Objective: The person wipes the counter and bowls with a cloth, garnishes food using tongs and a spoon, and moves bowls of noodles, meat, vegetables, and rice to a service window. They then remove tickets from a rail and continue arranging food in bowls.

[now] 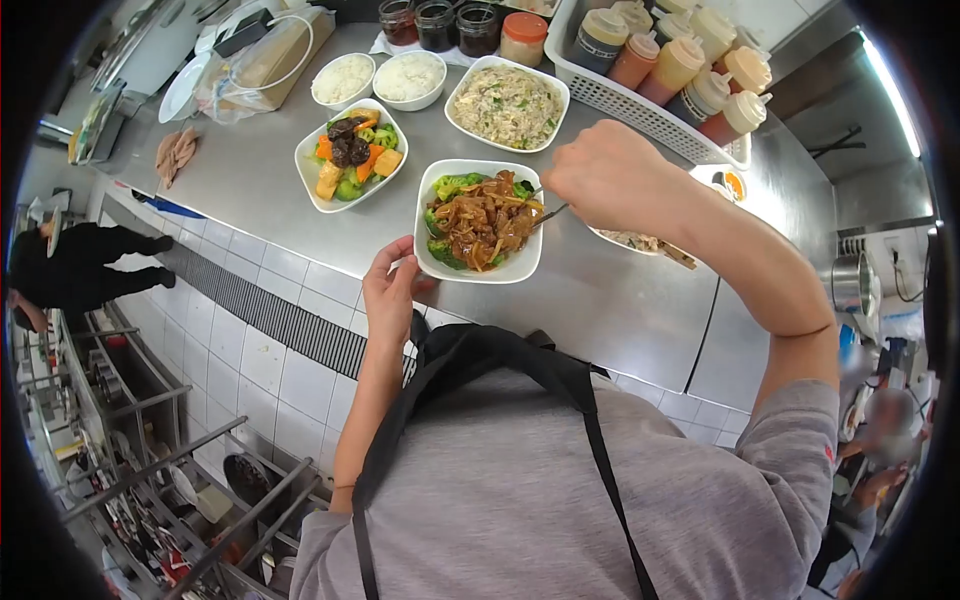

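Observation:
A square white bowl point(428, 262) holds brown sauced meat point(487, 222) ringed with broccoli. My left hand point(388, 283) is at its lower left corner, fingertips against the outer wall. Above the bowl's right side, my right hand point(603, 172) is closed in a fist around a thin metal utensil point(552, 213); its tip reaches the meat, and most of it is hidden by the hand. Up and to the left stands a bowl of mixed vegetables point(352, 155) topped with dark mushrooms. A bowl of fried rice point(507, 105) is behind the meat bowl.
Two bowls of white rice point(343, 78) stand at the back, near several sauce jars point(435, 25). A white basket point(640, 108) of squeeze bottles is at the back right. A partly hidden dish point(640, 241) lies under my right forearm. A person point(90, 255) stands at far left.

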Demonstrator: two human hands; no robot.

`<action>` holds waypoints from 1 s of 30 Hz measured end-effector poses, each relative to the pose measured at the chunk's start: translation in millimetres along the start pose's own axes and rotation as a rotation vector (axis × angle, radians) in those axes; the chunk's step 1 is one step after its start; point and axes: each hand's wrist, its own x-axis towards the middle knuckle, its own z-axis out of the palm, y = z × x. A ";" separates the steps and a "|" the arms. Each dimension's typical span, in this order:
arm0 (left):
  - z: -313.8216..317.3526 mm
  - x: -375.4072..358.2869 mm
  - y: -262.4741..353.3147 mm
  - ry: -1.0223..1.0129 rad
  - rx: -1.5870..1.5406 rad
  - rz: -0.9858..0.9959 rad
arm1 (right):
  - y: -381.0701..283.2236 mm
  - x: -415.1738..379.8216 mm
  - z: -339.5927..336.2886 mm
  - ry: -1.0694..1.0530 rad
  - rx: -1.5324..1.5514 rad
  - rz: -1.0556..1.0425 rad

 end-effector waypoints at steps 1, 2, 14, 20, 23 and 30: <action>2.4 -3.0 2.4 0.019 -0.002 -0.013 | 1.7 3.2 1.4 0.026 -0.006 -0.030; 3.9 -5.0 3.7 0.037 -0.003 -0.026 | 3.3 6.3 2.4 0.052 -0.012 -0.059; 7.1 -10.6 5.1 0.067 -0.049 -0.053 | 17.3 5.7 -4.1 0.098 0.019 -0.105; 2.2 -8.9 1.2 0.089 -0.084 -0.011 | 13.6 14.1 -29.5 0.128 0.025 -0.145; -1.6 -9.0 -0.4 0.094 -0.100 -0.002 | 2.5 35.1 -37.3 0.060 -0.018 -0.181; -16.3 -13.9 -9.1 0.121 -0.139 0.000 | -5.7 81.6 -38.3 -0.126 -0.055 -0.181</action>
